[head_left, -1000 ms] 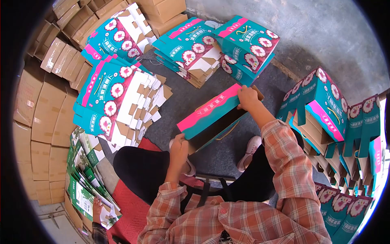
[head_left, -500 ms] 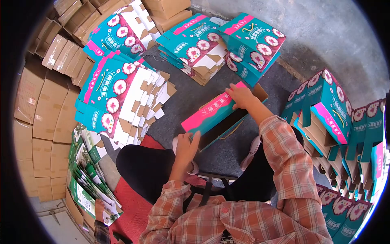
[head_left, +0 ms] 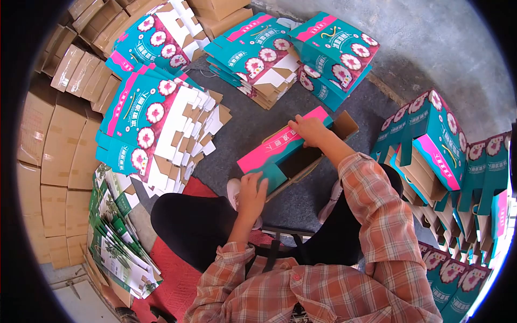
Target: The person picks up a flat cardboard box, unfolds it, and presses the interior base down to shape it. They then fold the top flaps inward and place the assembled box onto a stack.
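Observation:
A pink and teal cardboard box [head_left: 283,142], partly folded up, stands between my legs with its opening facing up. My left hand [head_left: 252,195] is at its near left end, with bent fingers on a teal flap [head_left: 272,178] that lies over part of the opening. My right hand [head_left: 311,131] is closed over the pink panel's upper edge toward the far end, its fingertips on the printed side. Beyond that hand a brown inner flap [head_left: 344,125] sticks up. The box's bottom is hidden from me.
Stacks of flat printed cartons lie at the left [head_left: 137,124] and back [head_left: 253,51]. Folded boxes stand at the back [head_left: 336,54] and right [head_left: 431,142]. Brown cartons [head_left: 59,129] line the left side. Green printed cartons [head_left: 118,237] lie by a red cloth [head_left: 167,274]. Another person's arm [head_left: 116,301] shows lower left.
The teal flap at the near end has folded in over the opening. My right hand has shifted slightly left along the pink edge. The other person's hand has drawn back from the green cartons.

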Demonstrator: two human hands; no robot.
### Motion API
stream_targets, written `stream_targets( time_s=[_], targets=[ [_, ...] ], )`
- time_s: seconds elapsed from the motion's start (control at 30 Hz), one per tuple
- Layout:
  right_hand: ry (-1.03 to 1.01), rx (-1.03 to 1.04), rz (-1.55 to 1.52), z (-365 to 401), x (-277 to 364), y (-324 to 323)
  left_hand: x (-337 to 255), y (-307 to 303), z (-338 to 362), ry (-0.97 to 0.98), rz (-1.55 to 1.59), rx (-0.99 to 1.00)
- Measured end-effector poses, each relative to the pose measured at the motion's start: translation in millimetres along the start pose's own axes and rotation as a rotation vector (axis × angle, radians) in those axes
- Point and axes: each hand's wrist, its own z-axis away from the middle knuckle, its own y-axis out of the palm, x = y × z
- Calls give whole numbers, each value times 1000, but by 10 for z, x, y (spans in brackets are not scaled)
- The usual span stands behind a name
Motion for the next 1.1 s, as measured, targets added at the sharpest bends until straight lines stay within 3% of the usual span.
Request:
stream_targets(
  time_s=[0.1, 0.37, 0.5, 0.63, 0.7, 0.83, 0.9, 0.93, 1.03, 1.1],
  targets=[
    [13, 9, -8, 14, 13, 35, -78, -43, -37, 117, -189, 27],
    [14, -147, -52, 155, -137, -43, -144, -58, -114, 110, -364, 79],
    [334, -452, -142, 501, -591, -636, -73, -20, -93, 156, -359, 27],
    [391, -352, -142, 778, -993, -449, -45, -15, -105, 187, -347, 21],
    [370, -116, -194, 866, -997, -431, -47, -11, -107, 159, -360, 39],
    [408, -90, -129, 824, -836, -409, -48, -18, -99, 190, -380, 16],
    [347, -327, 28, 770, -764, -424, -54, -15, -99, 198, -383, 15],
    [345, -327, 29, 715, -708, -437, -58, -14, -102, 198, -383, 14],
    [299, -280, -57, 562, -561, -419, -87, -29, -94, 153, -369, 33],
    [344, -69, -69, 527, -483, -353, -115, -47, -97, 182, -362, 36]
  ],
)
